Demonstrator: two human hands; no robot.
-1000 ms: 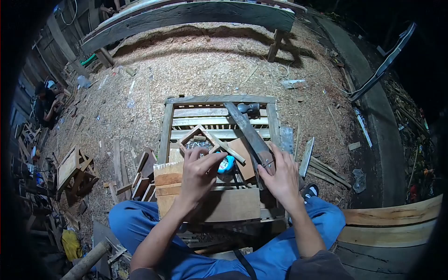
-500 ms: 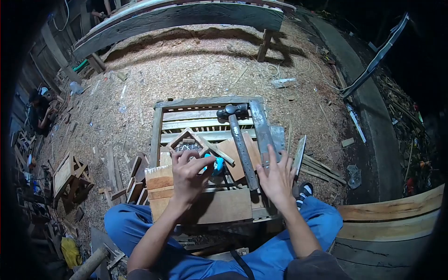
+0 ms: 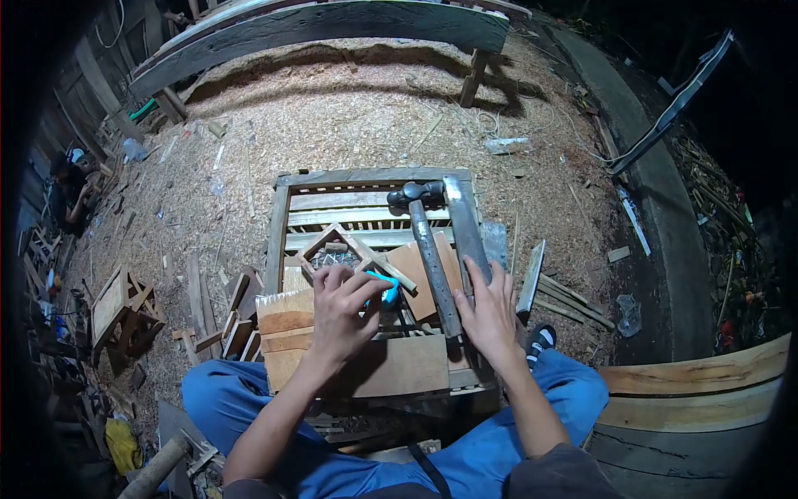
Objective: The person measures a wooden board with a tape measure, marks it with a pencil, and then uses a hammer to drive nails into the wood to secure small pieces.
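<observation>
A slatted wooden bench (image 3: 291, 180) stands before me with boards and tools on it. My left hand (image 3: 342, 312) is raised above its left part with curled fingers; whether the fingertips pinch something small is not visible. Below and beside it lie a light board (image 3: 284, 323) and a brown board (image 3: 407, 364). My right hand (image 3: 489, 314) has its fingers spread near the lower end of a flat metal bar (image 3: 466, 224). A hammer (image 3: 431, 258) lies left of that hand. Between the hands are a turquoise object (image 3: 391, 288), partly hidden, and an angled wooden frame (image 3: 362, 249).
A long raised beam (image 3: 332, 33) crosses the back. Wood shavings cover the ground. At the far left a person (image 3: 71, 195) sits. Wooden pieces (image 3: 125, 312) lie at the left, planks (image 3: 698, 370) at the lower right, and a path (image 3: 665, 224) runs along the right.
My right hand has shifted slightly left and up toward the hammer handle and metal bar. My left hand is slightly higher, with its fingers still curled. The metal bar's upper end has shifted slightly left.
</observation>
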